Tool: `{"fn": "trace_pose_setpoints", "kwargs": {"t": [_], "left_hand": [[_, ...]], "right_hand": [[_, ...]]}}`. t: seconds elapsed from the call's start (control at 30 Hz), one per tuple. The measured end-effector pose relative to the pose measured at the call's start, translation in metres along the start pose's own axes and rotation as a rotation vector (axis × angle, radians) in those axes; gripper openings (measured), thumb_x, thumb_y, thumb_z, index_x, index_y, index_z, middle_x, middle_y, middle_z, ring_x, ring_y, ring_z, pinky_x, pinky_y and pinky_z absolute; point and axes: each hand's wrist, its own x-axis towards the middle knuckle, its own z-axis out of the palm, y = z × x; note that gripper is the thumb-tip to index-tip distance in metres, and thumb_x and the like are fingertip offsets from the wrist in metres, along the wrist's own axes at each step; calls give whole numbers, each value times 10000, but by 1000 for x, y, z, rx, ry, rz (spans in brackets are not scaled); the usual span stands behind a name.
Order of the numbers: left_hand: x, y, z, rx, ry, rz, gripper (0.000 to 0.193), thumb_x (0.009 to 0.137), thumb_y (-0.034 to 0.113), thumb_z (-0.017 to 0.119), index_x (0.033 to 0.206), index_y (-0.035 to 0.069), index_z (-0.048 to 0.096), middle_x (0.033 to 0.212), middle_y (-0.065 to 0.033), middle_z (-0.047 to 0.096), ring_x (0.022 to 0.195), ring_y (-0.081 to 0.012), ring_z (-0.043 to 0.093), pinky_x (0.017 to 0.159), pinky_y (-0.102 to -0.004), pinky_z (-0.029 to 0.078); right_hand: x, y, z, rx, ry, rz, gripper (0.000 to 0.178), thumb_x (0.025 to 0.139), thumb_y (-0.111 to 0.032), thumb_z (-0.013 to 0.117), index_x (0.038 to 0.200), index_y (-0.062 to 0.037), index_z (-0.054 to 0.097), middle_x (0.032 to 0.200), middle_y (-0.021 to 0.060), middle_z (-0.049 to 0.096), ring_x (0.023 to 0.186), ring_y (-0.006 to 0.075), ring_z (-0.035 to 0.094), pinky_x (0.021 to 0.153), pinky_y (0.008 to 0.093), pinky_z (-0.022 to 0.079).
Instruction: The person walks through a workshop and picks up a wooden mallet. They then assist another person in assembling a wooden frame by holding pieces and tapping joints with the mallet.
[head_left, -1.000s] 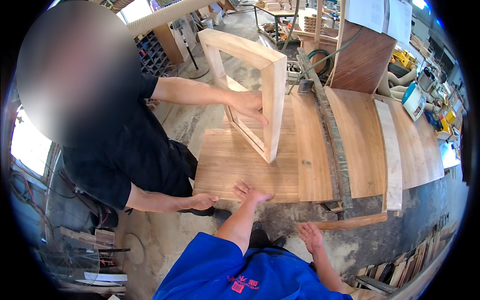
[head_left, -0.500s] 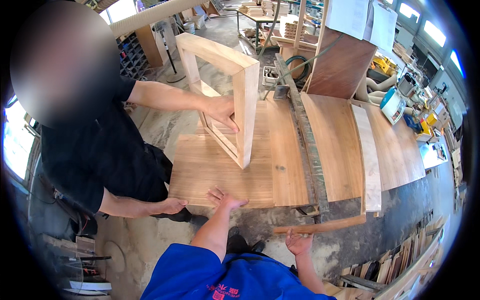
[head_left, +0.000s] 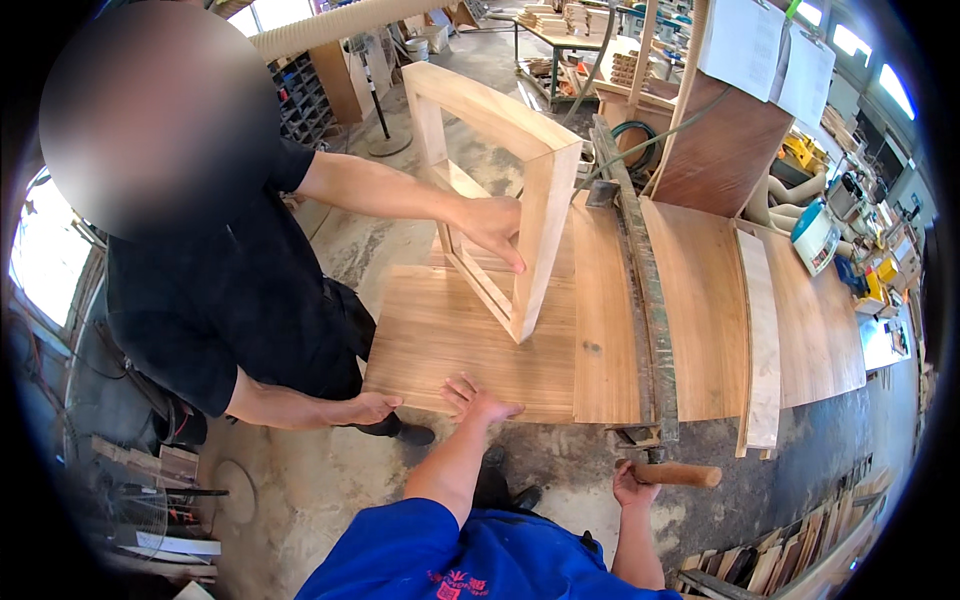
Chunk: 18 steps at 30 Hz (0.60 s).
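Observation:
My left hand (head_left: 480, 403) lies flat with fingers spread on the near edge of a wide wooden panel (head_left: 460, 350). My right hand (head_left: 632, 488) is closed round a thick wooden rod (head_left: 685, 474), just below the near end of a long metal bar clamp (head_left: 658, 345). That clamp runs across the panel's right part. Standing upright on the panel is a pale wooden frame (head_left: 548, 240). A co-worker's hand (head_left: 490, 225) grips its side, while the co-worker's other hand (head_left: 375, 406) holds the panel's near left corner.
Right of the clamp are more wooden boards (head_left: 690, 300) and a pale narrow plank (head_left: 760, 350). A brown upright board (head_left: 720, 145) with papers stands behind. Wood offcuts (head_left: 765, 560) are stacked at the lower right. A fan (head_left: 140, 515) stands at lower left.
The wooden rod has swung round and now points more to the right, looking shorter; my right hand moved with it. My left hand stays on the panel. The whole view has shifted slightly.

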Motion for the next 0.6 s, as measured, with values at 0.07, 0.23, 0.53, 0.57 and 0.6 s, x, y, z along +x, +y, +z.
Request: {"fn": "trace_pose_setpoints", "kwargs": {"t": [0.07, 0.23, 0.53, 0.57, 0.6], "left_hand": [[-8, 3, -8, -5, -25, -2, 1540, 553, 594, 873, 1512, 85, -219, 1556, -214, -301, 1438, -385, -283, 1089, -705, 163], [6, -3, 0, -8, -35, 31, 1524, 571, 592, 864, 1509, 64, -216, 1547, -224, -313, 1423, -402, -304, 1102, -686, 167], [83, -6, -58, -743, 61, 574, 805, 813, 371, 773, 1369, -80, 405, 1263, -256, 569, 1163, -326, 567, 949, -370, 468], [85, 2, -77, -828, 8, 594, 737, 837, 347, 754, 1350, -71, 429, 1213, -216, 595, 1095, -287, 592, 896, -349, 483], [80, 13, -97, -915, -55, 612, 670, 862, 324, 734, 1332, -63, 454, 1162, -176, 621, 1028, -248, 618, 843, -328, 497]], "right_hand": [[-10, 11, 7, -47, 43, -29, 502, 865, -506, 525, 1040, -37, 569, 940, 132, 660, 781, 302, 672, 667, 390, 588], [-1, 16, -30, -363, 96, 32, 279, 925, -334, 499, 995, -83, 597, 899, 81, 668, 770, 261, 655, 657, 385, 545], [-88, 158, 187, -1508, -386, -341, 294, 979, -277, 543, 1089, -10, 600, 856, 81, 648, 740, 148, 606, 676, 278, 509], [-96, 173, 224, -1678, -414, -476, 315, 983, -262, 546, 1130, 14, 591, 866, 81, 647, 745, 123, 600, 681, 250, 503], [-98, 186, 254, -1620, -463, -528, 324, 979, -246, 552, 1155, 23, 584, 862, 73, 646, 750, 121, 602, 693, 257, 505]]}}
